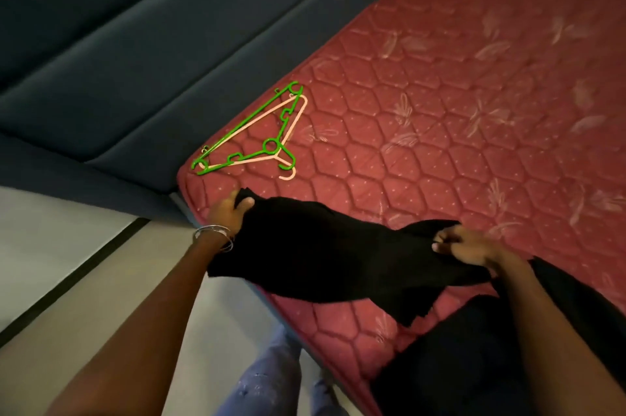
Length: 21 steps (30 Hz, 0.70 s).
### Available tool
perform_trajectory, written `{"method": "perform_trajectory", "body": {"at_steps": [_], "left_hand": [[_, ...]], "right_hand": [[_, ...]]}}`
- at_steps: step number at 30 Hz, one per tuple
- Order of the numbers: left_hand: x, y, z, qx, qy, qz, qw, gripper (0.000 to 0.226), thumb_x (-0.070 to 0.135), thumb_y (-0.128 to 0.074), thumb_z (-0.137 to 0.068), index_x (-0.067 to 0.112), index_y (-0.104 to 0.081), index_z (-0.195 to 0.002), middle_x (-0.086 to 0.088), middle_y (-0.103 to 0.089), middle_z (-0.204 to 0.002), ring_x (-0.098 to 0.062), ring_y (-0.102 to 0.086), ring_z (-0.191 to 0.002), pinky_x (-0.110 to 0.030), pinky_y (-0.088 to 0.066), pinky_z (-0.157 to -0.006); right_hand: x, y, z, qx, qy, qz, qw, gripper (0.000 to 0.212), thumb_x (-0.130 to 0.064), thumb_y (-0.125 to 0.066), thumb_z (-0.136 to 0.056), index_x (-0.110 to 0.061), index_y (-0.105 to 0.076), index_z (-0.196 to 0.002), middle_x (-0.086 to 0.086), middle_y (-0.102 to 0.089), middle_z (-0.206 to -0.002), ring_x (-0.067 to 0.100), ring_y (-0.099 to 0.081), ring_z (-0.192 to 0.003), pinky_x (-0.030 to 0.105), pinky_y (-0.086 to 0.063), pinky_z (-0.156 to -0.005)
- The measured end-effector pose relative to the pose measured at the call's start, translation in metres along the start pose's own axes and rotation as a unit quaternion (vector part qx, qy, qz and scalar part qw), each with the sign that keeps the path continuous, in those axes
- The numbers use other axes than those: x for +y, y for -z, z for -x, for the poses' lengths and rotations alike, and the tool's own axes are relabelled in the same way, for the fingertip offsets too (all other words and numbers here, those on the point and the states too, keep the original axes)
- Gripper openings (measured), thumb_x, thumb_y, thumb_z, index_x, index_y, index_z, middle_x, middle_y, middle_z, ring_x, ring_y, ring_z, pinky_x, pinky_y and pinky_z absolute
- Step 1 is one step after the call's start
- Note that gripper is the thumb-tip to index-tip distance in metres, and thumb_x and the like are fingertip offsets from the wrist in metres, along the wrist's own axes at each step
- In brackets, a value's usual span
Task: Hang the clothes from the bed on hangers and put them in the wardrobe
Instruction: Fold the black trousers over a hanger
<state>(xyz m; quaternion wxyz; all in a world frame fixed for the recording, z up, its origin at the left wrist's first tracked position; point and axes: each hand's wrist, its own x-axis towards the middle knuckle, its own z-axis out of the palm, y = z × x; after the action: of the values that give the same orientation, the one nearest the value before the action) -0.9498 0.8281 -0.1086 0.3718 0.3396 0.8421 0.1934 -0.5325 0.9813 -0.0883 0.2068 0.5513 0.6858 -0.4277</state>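
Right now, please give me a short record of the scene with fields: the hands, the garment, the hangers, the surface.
left hand: grips one end of the black garment
right hand: pinches the other end
black garment: held stretched between both hands over the mattress edge, not on a hanger
green hanger: lies on top of the pink hanger
pink hanger: lies on the mattress near the corner
mattress: red, quilted, bare
wardrobe: not in view
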Motion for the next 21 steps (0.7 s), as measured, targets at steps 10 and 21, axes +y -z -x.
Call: {"method": "perform_trajectory", "body": {"at_steps": [10, 21], "left_hand": [[-0.07, -0.014, -0.176, 0.153, 0.048, -0.263, 0.951, 0.047, 0.031, -0.052, -0.093, 0.005, -0.045, -0.131, -0.027, -0.044, -0.131, -0.046, -0.046, -0.114, -0.055, -0.04, -0.086], [-0.104, -0.15, -0.1, -0.142, -0.183, -0.38, 0.895, 0.092, 0.036, -0.075, -0.073, 0.044, -0.02, -0.146, -0.003, -0.02, -0.157, -0.028, -0.026, -0.141, -0.058, -0.035, -0.1]], "right_hand": [[-0.103, -0.086, -0.19, 0.286, -0.047, 0.097, 0.952, 0.051, -0.009, -0.063, -0.081, -0.008, -0.048, -0.13, 0.024, -0.045, -0.125, 0.04, -0.036, -0.115, 0.057, -0.03, -0.094], [-0.094, -0.229, -0.133, 0.448, -0.146, -0.052, 0.881, 0.035, -0.015, -0.047, -0.076, -0.006, -0.059, -0.107, 0.027, -0.052, -0.115, 0.04, -0.047, -0.101, 0.042, -0.031, -0.079]]}}
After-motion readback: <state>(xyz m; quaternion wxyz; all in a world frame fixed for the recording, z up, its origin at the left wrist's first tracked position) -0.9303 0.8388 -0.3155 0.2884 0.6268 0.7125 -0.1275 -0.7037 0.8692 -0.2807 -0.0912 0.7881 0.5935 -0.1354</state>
